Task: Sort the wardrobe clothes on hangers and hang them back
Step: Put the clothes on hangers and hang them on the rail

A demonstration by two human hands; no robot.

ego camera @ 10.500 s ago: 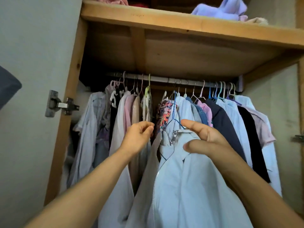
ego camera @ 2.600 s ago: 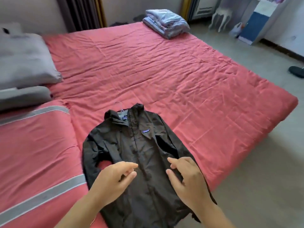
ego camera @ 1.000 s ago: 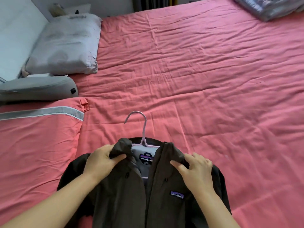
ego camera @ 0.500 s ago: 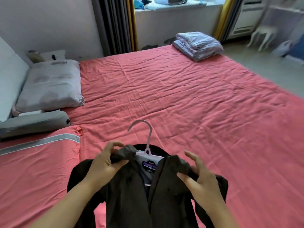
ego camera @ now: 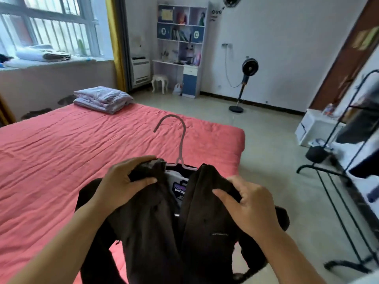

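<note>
The left hand (ego camera: pixel 121 179) and the right hand (ego camera: pixel 249 206) each pinch the dark jacket (ego camera: pixel 162 226) on its hanger (ego camera: pixel 180 146), above the pink bed (ego camera: pixel 61 152)

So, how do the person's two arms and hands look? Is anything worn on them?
Both forearms are bare as far as the picture shows; no sleeve reaches them. The left hand and right hand wear no glove, and no ring, watch or bracelet is visible.

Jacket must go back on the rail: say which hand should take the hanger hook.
Left hand, probably: it grips the dark jacket collar just beside the hanger neck; the right hand holds the shoulder farther away.
</note>
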